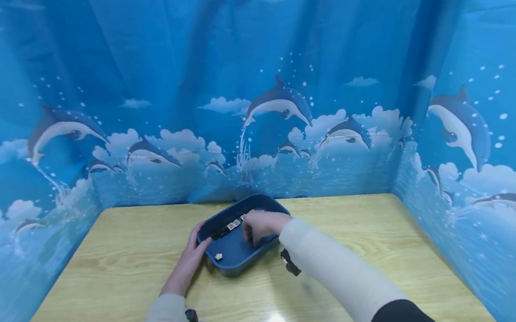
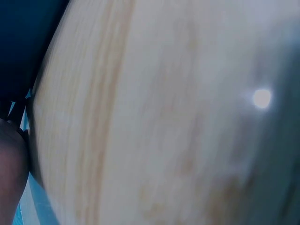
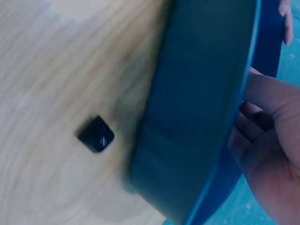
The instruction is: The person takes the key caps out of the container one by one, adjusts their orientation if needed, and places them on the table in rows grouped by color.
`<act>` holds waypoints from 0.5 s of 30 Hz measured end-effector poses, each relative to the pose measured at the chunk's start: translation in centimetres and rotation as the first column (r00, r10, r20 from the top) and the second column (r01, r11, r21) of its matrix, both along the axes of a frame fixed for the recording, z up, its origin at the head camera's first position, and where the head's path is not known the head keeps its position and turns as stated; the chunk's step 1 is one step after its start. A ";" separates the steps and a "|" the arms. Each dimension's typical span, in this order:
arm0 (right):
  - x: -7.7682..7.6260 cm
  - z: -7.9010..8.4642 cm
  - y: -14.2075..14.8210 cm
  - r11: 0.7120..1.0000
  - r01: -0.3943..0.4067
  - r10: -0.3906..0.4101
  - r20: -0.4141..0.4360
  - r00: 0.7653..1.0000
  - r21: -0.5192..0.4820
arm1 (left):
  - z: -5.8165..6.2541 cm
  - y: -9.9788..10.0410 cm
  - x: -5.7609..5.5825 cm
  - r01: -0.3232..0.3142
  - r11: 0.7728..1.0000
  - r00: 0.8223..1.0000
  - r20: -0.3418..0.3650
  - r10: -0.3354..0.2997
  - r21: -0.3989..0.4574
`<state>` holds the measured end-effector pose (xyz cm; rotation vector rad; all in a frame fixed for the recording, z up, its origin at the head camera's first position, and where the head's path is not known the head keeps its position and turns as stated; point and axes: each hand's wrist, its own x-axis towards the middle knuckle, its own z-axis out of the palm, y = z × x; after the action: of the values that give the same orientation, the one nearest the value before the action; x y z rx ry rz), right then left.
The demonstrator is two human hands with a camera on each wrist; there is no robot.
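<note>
A dark blue plastic tray [image 1: 236, 271] sits on the table, angled across it. My left hand [image 1: 196, 245] grips its left end, thumb over the rim and fingers along the outer wall. My right hand [image 1: 260, 225] reaches inside with bent fingers [image 3: 243, 133] pointing down; the tray wall partly hides them, and I cannot tell whether they hold anything. Along the far inner wall runs a row of small blocks, with black ones [image 1: 220, 232] at the left and white ones with dark markings [image 1: 231, 226] beside them. One white block [image 1: 218, 256] lies apart near the tray's front left corner.
The light wood tabletop [image 1: 339, 226] shows a bright glare spot near its front. A small dark square shape [image 3: 96, 134] appears on the wood beside the tray in the right wrist view. Blue dolphin-print curtains [image 1: 162, 87] enclose the back and sides.
</note>
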<state>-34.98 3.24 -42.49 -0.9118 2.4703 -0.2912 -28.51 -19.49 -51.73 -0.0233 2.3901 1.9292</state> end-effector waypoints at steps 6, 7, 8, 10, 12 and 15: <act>-0.1 1.6 1.5 0.998 0.009 -0.009 0.006 1.000 -0.060 | 0.2 0.2 0.1 0.008 1.000 1.000 0.002 -0.008 0.003; -0.1 1.8 1.8 0.997 0.017 -0.016 0.017 1.000 -0.073 | 0.2 0.2 0.1 0.010 1.000 1.000 0.002 -0.010 0.002; -0.1 2.0 2.1 0.996 0.023 -0.021 0.025 0.999 -0.085 | 0.4 0.3 0.2 0.014 1.000 1.000 0.001 -0.014 0.003; 0.0 2.2 2.8 0.993 0.035 -0.031 0.040 0.999 -0.109 | 1.4 0.5 0.7 0.019 1.000 1.000 0.014 -0.020 0.012; 0.1 2.4 3.4 0.988 0.053 -0.044 0.063 0.997 -0.143 | 2.0 0.5 0.9 0.022 1.000 1.000 0.021 -0.022 0.022; 0.1 2.6 4.4 0.981 0.075 -0.061 0.079 0.995 -0.182 | 2.0 0.3 0.8 0.019 1.000 1.000 0.020 -0.020 0.023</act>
<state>-34.85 7.60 -39.86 -0.8742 2.4397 -0.5752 -27.66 -19.18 -49.71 -0.0184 2.3460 1.9386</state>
